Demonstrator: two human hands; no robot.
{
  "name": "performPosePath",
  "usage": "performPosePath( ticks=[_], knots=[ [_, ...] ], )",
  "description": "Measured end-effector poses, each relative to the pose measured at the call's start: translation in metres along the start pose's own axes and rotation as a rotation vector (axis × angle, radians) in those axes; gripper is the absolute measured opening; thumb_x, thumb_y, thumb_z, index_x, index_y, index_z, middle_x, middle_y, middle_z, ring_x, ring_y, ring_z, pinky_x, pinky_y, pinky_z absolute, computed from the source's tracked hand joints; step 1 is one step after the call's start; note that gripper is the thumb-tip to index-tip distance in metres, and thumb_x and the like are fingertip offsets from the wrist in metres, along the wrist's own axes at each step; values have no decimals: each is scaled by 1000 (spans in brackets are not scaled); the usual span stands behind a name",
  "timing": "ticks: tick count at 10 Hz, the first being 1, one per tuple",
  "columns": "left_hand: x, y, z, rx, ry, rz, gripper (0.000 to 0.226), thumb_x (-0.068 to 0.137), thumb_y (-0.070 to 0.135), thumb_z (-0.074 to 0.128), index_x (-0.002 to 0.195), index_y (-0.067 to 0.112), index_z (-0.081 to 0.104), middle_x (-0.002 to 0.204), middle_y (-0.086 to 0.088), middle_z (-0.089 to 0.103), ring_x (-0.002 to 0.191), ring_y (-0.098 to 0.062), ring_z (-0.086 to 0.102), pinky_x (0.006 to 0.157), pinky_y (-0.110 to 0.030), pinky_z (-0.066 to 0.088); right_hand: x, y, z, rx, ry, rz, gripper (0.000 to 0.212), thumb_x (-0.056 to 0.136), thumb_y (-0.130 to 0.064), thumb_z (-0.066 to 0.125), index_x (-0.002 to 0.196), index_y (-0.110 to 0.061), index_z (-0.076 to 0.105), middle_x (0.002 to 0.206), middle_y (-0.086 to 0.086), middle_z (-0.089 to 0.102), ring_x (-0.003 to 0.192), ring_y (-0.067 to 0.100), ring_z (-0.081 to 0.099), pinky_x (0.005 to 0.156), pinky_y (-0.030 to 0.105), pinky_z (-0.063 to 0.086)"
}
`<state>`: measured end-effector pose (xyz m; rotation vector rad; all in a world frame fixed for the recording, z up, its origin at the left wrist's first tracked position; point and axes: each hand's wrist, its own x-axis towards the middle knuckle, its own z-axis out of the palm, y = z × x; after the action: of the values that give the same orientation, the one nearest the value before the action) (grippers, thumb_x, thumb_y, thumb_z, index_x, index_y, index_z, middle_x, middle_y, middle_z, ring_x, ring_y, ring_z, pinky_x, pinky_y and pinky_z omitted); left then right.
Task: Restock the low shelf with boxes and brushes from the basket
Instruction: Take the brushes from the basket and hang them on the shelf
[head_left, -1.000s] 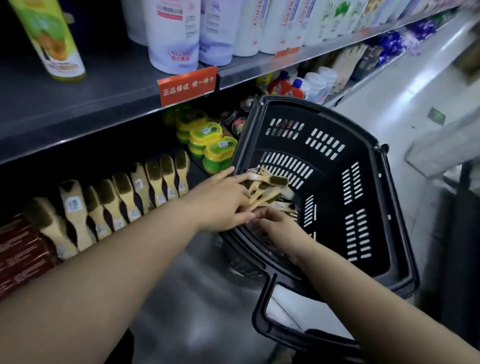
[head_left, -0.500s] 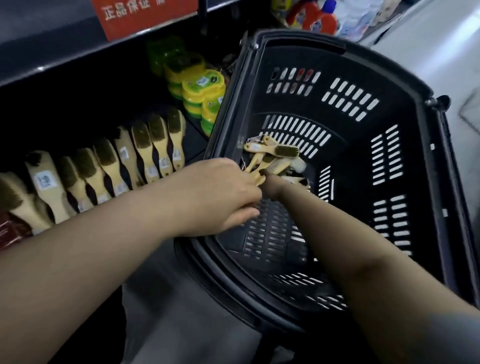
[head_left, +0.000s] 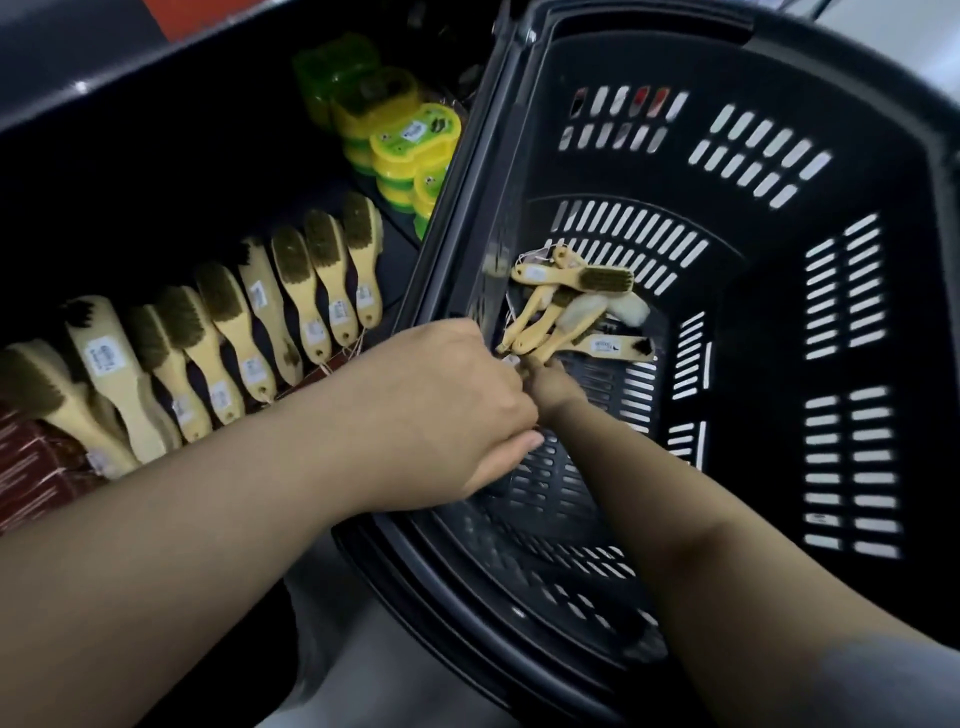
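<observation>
**Reaching into the basket for the brushes**

Reaching in at the centre of the frame, your right hand (head_left: 550, 382) touches the handle ends of the loose brushes (head_left: 566, 306); most of it hides behind your left hand (head_left: 447, 410), so you cannot tell whether it has closed on a handle. Your left hand sits over the near rim of the black basket (head_left: 779, 78), fingers curled, its hold hidden. The brushes lie heaped on the basket's slotted floor, just above both hands: pale wooden handles with white labels and dark or light bristles. At left, a row of like brushes (head_left: 228, 332) stands on the low shelf (head_left: 395, 234), beside red boxes (head_left: 31, 462) and green-yellow tins (head_left: 415, 140).
</observation>
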<state>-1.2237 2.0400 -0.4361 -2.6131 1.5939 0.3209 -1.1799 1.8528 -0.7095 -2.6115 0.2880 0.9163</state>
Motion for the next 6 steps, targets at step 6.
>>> performPosePath(
  ticks=[6],
  knots=[
    [5,33,15,-86,33,-236,29,98,23,36,126,16,37,130,-6,43,91,-19,52,86,-33,39,-84,-11,-60,1023,-341,196,19,93,2,44,81,-9,55,69,5,60,60,14,54,59,25,48]
  ],
)
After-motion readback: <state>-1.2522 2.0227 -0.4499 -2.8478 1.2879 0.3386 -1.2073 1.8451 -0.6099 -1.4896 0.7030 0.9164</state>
